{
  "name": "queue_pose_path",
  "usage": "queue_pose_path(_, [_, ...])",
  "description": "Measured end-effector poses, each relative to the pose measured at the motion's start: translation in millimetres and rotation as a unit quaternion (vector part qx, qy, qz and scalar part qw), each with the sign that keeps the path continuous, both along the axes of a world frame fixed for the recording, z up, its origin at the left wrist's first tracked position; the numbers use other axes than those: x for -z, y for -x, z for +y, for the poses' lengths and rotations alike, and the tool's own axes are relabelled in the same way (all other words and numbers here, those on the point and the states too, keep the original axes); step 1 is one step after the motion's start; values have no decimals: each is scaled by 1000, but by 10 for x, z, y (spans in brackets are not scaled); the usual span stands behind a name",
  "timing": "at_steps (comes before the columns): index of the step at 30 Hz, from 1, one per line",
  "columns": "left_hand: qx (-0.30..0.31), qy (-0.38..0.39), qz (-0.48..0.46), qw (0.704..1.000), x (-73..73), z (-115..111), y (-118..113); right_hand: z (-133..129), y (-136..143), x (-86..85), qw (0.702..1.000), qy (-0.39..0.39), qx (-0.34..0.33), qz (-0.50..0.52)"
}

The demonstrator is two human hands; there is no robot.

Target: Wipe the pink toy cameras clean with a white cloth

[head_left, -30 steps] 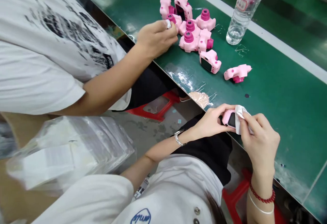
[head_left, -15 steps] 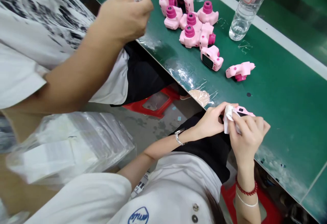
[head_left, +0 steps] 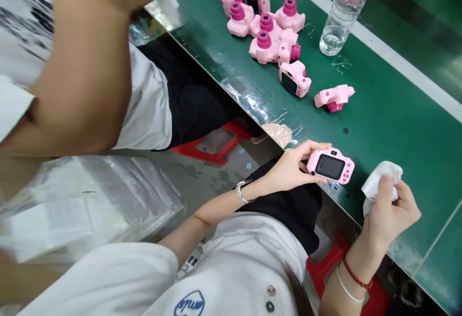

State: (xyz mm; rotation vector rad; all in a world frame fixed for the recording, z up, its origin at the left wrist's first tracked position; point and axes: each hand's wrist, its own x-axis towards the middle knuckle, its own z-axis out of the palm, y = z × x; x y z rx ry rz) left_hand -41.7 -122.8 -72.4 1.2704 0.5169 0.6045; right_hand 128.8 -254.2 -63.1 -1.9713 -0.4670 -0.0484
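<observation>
My left hand [head_left: 294,166] grips a pink toy camera [head_left: 330,166] by its left end, at the near edge of the green table; its dark screen and pink buttons face up. To the right of the camera, apart from it, my right hand [head_left: 393,210] pinches a crumpled white cloth [head_left: 382,181]. Farther back on the table lies a single pink camera [head_left: 334,97] on its side, and beside it stands another [head_left: 295,79] with its screen showing. Several more pink cameras [head_left: 265,46] are grouped behind these.
A clear plastic bottle [head_left: 335,27] stands behind the cameras. At the left, a co-worker's arm [head_left: 86,66] reaches over the table edge. Plastic-wrapped stacks [head_left: 90,205] lie at the lower left, near a red stool [head_left: 212,147].
My right hand has moved right with the white cloth, off the camera, whose screen now shows fully. The co-worker's hand has moved up and left.
</observation>
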Motion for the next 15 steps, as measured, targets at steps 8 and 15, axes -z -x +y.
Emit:
queue_pose_path(8, [-34, -91, 48, 994, -200, 29, -88, 92, -6, -135, 994, -87, -25, 61])
queue_pose_path(15, [16, -204, 98, 974, -261, 354, -492, -248, -358, 4, 985, -134, 89, 56])
